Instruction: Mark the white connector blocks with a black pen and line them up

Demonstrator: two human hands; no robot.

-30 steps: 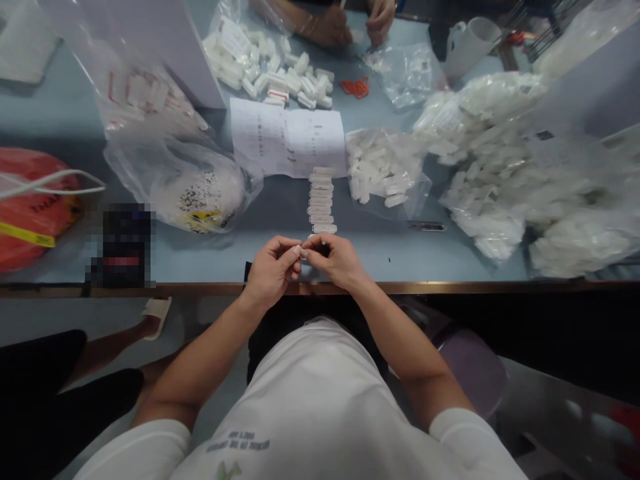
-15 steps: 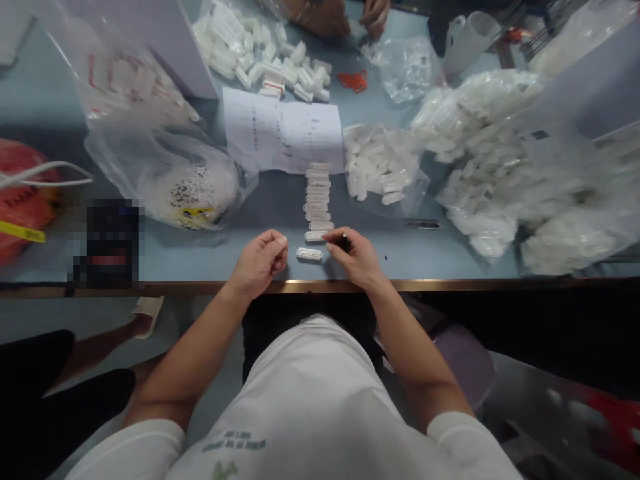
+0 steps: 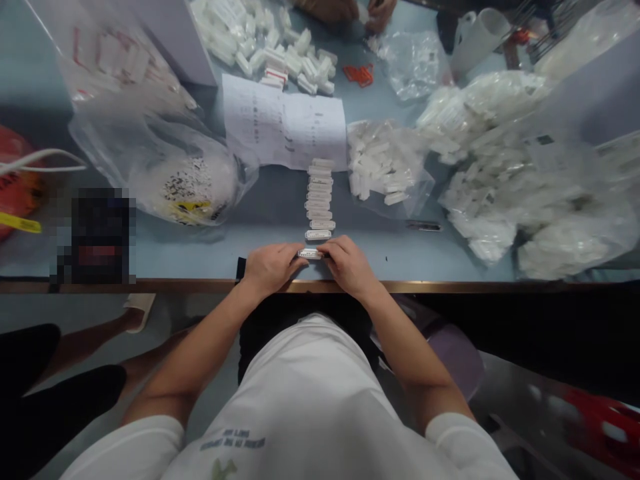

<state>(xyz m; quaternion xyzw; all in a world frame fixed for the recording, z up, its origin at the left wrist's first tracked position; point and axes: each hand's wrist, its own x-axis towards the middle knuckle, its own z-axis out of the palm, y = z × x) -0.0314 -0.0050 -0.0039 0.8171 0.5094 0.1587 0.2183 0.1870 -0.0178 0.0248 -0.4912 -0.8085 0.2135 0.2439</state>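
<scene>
My left hand (image 3: pixel 273 269) and right hand (image 3: pixel 349 267) grip a white plastic strip (image 3: pixel 310 253) from both ends. A column of matching strips (image 3: pixel 319 200) lies just ahead on the surface (image 3: pixel 165 257).

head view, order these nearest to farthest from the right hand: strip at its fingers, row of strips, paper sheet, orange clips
Right hand:
1. Strip, at its fingers
2. Row of strips, just ahead
3. Paper sheet, ahead left
4. Orange clips, past the paper

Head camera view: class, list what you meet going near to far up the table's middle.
White T-shirt, table edge, left hand and right hand on a white plastic piece, column of white plastic pieces, printed paper sheet, pile of white plastic pieces, co-worker's hand
</scene>
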